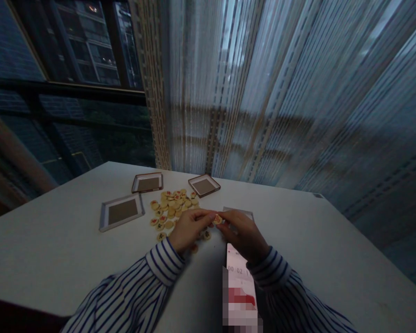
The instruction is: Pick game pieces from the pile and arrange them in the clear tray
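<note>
Between my two hands, above the white table, is a round wooden piece [217,219] with a red character facing up. My left hand [190,227] pinches its left edge with thumb and finger. My right hand [244,231] holds the same piece from the right, fingers closed on it. A heap of similar round pieces [173,206], some with red or dark characters, lies beyond and left of my left hand. A few more pieces, such as one with a dark character [207,235], lie beneath and near my hands.
On the white table [69,245], a silver-edged tray [103,217] stands at left. Two brown-edged trays [162,181] [212,191] are at the back. Another tray [251,215] is partly behind my right hand. A lit phone [237,266] lies below it.
</note>
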`<action>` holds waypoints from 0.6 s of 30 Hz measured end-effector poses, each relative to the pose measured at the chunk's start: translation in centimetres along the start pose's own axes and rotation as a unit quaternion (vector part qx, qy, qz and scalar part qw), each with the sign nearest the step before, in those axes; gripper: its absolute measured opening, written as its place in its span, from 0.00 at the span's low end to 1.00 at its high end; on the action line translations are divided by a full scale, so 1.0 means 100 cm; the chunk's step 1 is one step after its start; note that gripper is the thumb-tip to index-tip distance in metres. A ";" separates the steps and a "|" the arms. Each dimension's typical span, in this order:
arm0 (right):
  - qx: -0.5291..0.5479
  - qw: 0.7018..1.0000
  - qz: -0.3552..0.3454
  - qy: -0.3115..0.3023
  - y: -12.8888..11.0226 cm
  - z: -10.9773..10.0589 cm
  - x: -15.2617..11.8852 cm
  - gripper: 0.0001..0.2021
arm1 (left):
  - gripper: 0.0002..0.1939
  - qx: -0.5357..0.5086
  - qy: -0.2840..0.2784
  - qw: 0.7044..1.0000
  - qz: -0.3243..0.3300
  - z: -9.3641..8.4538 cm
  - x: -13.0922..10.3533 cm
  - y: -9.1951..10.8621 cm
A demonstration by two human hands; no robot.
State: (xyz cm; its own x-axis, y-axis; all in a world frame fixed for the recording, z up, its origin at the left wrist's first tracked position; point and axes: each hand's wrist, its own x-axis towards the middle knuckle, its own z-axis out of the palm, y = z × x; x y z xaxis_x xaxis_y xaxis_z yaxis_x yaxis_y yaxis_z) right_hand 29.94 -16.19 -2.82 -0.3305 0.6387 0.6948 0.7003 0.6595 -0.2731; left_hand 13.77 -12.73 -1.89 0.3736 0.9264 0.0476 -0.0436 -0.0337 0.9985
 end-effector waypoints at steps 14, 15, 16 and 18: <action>-0.043 0.999 -0.015 0.015 0.021 0.003 -0.032 0.09 | 0.12 -0.088 0.013 0.995 -0.033 0.022 0.006 -0.029; -0.039 0.999 -0.015 0.013 0.020 0.004 -0.032 0.10 | 0.12 -0.095 0.011 0.995 -0.031 0.022 0.005 -0.031; -0.035 0.999 -0.013 0.011 0.020 0.004 -0.032 0.11 | 0.12 -0.099 0.010 0.995 -0.027 0.022 0.005 -0.032; -0.030 0.999 -0.012 0.014 0.018 0.005 -0.032 0.14 | 0.11 -0.098 0.016 0.995 -0.018 0.021 0.005 -0.035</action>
State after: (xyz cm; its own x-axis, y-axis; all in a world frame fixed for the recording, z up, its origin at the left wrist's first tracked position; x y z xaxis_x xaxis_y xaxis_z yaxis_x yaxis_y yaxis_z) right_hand 31.99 -16.88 -5.86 -0.3292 0.6114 0.7196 0.7298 0.6483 -0.2169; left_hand 16.05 -12.93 -5.29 0.3489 0.9371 0.0078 -0.2110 0.0705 0.9749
